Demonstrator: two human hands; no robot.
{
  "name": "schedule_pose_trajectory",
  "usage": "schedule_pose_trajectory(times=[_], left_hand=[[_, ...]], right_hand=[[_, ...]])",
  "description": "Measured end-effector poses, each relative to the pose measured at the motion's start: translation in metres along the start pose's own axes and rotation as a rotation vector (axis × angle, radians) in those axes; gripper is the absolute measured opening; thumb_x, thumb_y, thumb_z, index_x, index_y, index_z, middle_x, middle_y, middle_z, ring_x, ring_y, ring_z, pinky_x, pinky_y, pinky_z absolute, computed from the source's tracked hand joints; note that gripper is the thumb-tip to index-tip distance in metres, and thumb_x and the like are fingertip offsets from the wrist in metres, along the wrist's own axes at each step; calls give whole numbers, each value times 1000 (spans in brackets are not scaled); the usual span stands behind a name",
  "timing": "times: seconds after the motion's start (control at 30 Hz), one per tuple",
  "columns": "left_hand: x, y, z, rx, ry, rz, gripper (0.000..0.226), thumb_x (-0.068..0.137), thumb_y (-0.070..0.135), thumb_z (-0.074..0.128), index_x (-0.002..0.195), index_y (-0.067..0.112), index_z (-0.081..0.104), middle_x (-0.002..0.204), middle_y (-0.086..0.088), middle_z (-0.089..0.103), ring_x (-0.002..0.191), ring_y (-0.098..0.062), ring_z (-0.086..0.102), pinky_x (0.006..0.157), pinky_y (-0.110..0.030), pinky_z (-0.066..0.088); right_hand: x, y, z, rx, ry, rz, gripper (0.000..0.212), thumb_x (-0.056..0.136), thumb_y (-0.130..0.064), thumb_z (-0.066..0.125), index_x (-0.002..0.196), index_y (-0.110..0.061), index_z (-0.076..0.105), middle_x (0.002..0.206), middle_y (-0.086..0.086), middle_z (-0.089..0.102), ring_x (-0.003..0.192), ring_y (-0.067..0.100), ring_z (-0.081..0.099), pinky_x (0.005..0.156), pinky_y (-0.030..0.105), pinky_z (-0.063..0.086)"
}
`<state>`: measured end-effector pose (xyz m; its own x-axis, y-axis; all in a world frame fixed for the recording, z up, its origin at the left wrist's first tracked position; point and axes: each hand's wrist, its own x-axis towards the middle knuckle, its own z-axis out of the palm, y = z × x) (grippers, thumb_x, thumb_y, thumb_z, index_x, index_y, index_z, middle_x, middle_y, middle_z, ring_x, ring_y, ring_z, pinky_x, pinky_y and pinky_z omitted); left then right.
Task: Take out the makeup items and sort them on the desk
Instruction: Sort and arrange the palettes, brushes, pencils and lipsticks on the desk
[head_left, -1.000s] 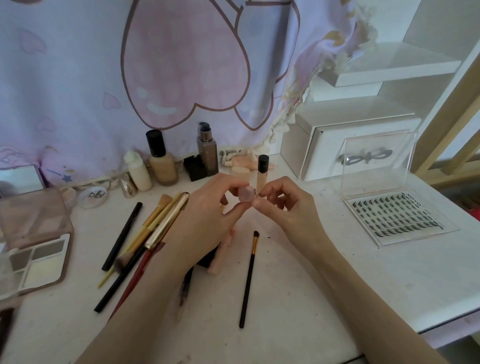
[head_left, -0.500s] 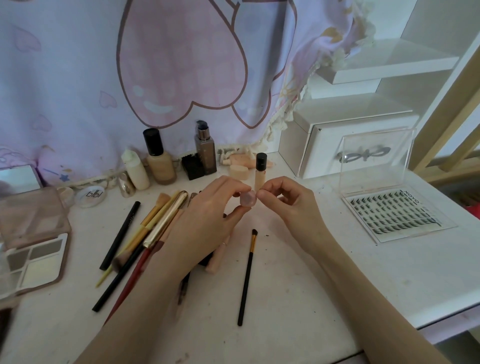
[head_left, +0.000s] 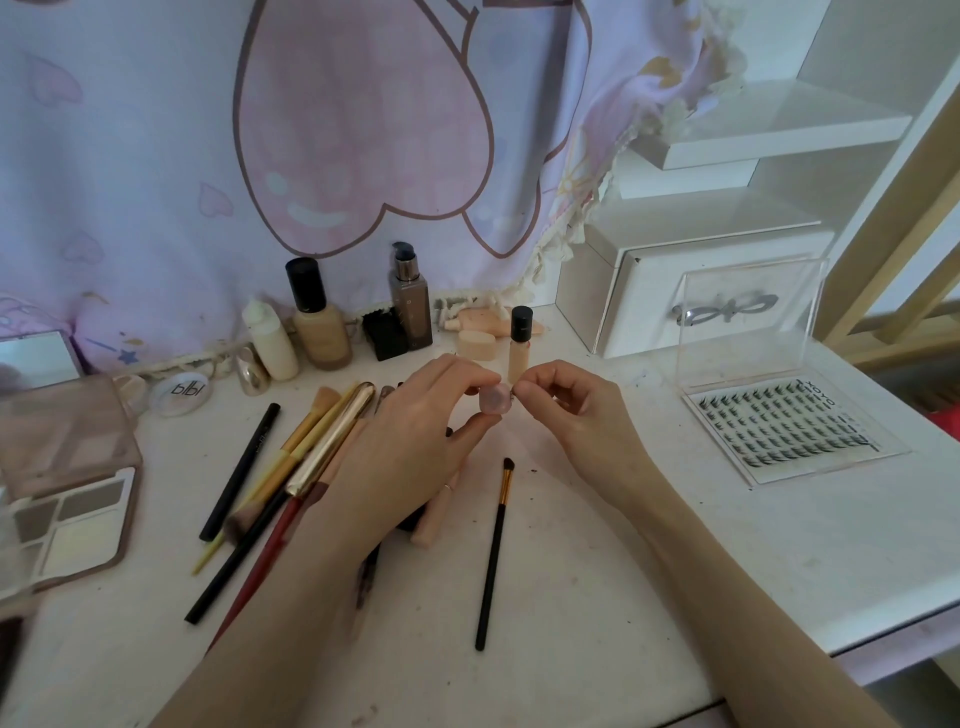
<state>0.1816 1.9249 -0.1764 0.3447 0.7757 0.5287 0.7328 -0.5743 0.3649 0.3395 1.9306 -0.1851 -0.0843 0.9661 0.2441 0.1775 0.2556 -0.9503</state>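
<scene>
We pinch the small pink cap (head_left: 494, 399) with left hand (head_left: 415, 447) and right hand (head_left: 569, 410), and should hold it steady over the surface (head_left: 597, 561).

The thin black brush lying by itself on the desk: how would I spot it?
Start at the white desk and find the person's right hand. Just below it lies the thin black brush, its dark tip pointing away. Unlike the pencils and brushes piled to the left, it lies alone, with a gold band below its bristles.
</scene>
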Motion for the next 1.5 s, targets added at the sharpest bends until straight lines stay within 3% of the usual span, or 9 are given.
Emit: schedule_pose_trajectory(times=[0.27, 0.5, 0.67, 0.9, 1.13, 1.27, 1.33, 1.4, 1.5], left_hand=[[1, -1, 1, 11, -13, -12, 20, 78, 11, 71, 96, 12, 64, 91, 3, 62, 76, 2, 43, 62, 0, 35], [1, -2, 2, 20, -32, -36, 22, 80, 9, 70, 101, 7, 64, 96, -7, 64, 80, -5, 45, 67, -6, 28], [2, -4, 4, 39, -22, -30, 23, 73, 5, 74, 94, 6, 65, 88, -8, 65, 76, -6, 46, 66, -6, 27], [2, -5, 6, 24, -34, -29, 22, 75, 6, 73, 96, 6, 64, 91, -9, 65, 78, -8, 47, 66, -15, 33], [1, -3, 4, 57, -8, 10, 23, 71, 6, 76, 91, 8, 64, 85, -4, 64, 74, -2, 45, 62, -2, 25], [3, -5, 8, 55, 48, 72, 28, 63, 0, 80, 85, 6, 65, 77, -6, 65, 71, 0, 44, 54, -4, 35], [3, -6, 10, 45, 75, 87, 29, 61, -1, 81, 83, 6, 64, 75, -6, 64, 72, 4, 42, 64, -6, 38], [2, -7, 10, 53, 60, 74, 28, 63, 1, 81, 84, 8, 63, 76, -4, 63, 73, 6, 39, 54, -2, 31], [1, -9, 10, 73, 47, 51, 28, 66, 5, 80, 88, 10, 63, 80, -2, 63, 72, -1, 44, 62, -3, 23]], right_hand=[[1, 2, 0, -22, 4, 30, 20, 89, -15, 58, 73, -26, 63, 64, -16, 56, 62, 1, 48, 63, 11, 39], [2, 4, -4, 25, 1, 55, 13, 89, -20, 60, 77, -23, 63, 59, -22, 55, 62, 0, 47, 69, 22, 40], [0, 4, -2, -3, -62, 34, 8, 83, -29, 66, 80, -22, 65, 73, -13, 61, 67, -2, 52, 64, 13, 42], [1, 5, -2, -3, -54, 44, 7, 86, -20, 63, 80, -22, 66, 69, -13, 60, 63, -4, 50, 68, 18, 40], [1, 2, -2, 5, -43, 46, 19, 87, -10, 60, 75, -24, 64, 63, -18, 58, 61, -3, 50, 69, 19, 38], [1, 2, -2, 42, -61, 52, 12, 87, -17, 62, 76, -22, 63, 58, -21, 56, 58, -2, 48, 66, 18, 38], [1, 2, -2, 46, -84, 58, 9, 86, -21, 63, 77, -21, 63, 57, -21, 56, 56, -3, 49, 62, 14, 38], [1, 3, -2, 56, -105, 67, 8, 87, -20, 62, 79, -20, 63, 55, -21, 56, 53, -4, 48, 57, 11, 38], [1, 4, -4, 68, -114, 85, 11, 89, -16, 60, 79, -19, 63, 53, -19, 54, 51, -2, 45, 55, 12, 37]])
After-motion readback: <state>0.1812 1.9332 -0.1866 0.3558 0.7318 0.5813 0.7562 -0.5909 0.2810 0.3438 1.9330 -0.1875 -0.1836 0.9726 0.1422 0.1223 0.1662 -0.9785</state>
